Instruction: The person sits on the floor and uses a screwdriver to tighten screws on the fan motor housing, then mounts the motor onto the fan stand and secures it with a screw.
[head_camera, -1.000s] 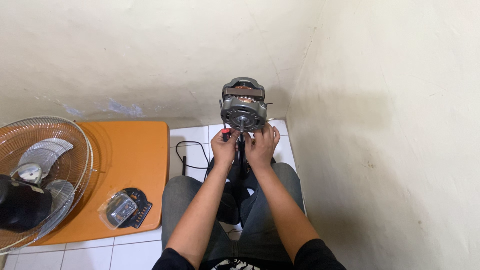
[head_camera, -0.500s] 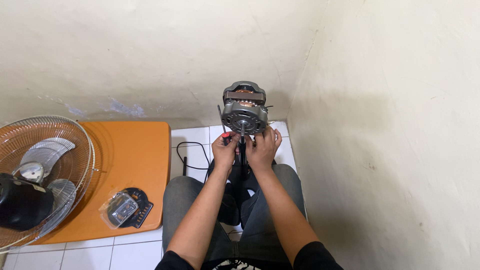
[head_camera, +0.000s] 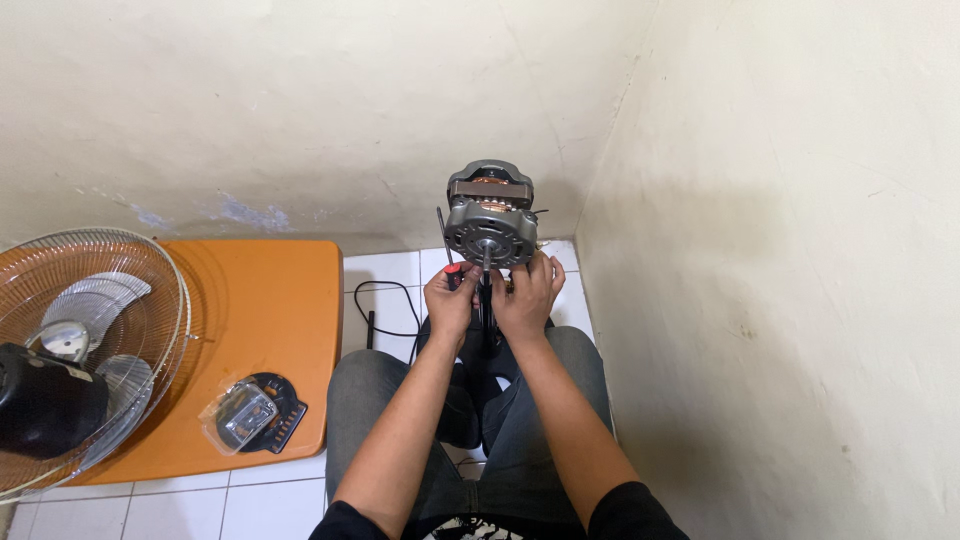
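A grey fan motor (head_camera: 490, 215) with copper windings and a front shaft stands on a black stand between my knees, near the room corner. My left hand (head_camera: 452, 298) grips a screwdriver with a red and black handle (head_camera: 453, 268); its thin shaft points up beside the motor's left side. My right hand (head_camera: 528, 293) is just below the motor, fingers curled around the black stand neck; what it pinches is hidden. Both hands touch each other under the motor.
An orange low table (head_camera: 265, 320) lies to the left, bearing a bagged black part (head_camera: 250, 415). A wire fan guard with blades (head_camera: 80, 330) and a black housing (head_camera: 45, 400) rest at far left. A black cable (head_camera: 385, 300) loops on white tiles. Walls close in ahead and right.
The hands and motor have stayed nearly still; the view has shifted slightly, and the screwdriver shaft now stands upright at the motor's left.
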